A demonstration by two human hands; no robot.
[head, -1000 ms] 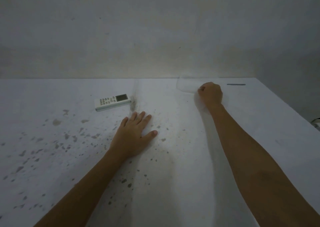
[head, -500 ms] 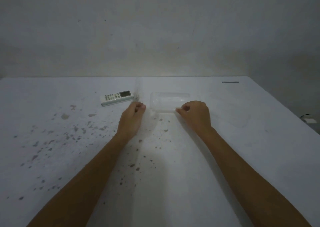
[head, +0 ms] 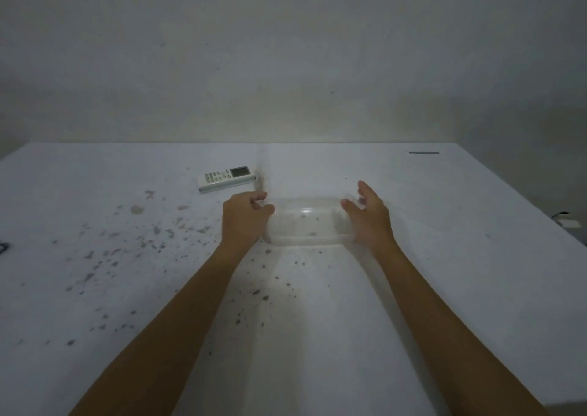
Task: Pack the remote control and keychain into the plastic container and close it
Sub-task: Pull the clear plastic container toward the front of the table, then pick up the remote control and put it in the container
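A clear plastic container (head: 305,225) lies on the white table (head: 444,256) in the middle, hard to make out against the surface. My left hand (head: 244,221) is curled around its left end. At its right end is my right hand (head: 368,221), fingers spread and blurred, with the thumb over the container's edge. A white remote control (head: 227,178) with a small screen lies flat behind my left hand, apart from it. A thin dark strip (head: 424,152) lies at the table's far right; I cannot tell what it is. No keychain is recognisable.
Dark specks and stains (head: 127,241) cover the left and middle of the table. A wall (head: 286,66) rises right behind the table's far edge. A small white object (head: 568,224) sits beyond the right edge, and something dark (head: 2,247) shows at the left edge.
The container has come from the far right to the middle, nearer to me. My left hand went from flat on the table to curled on its left end; my right hand opened its fingers.
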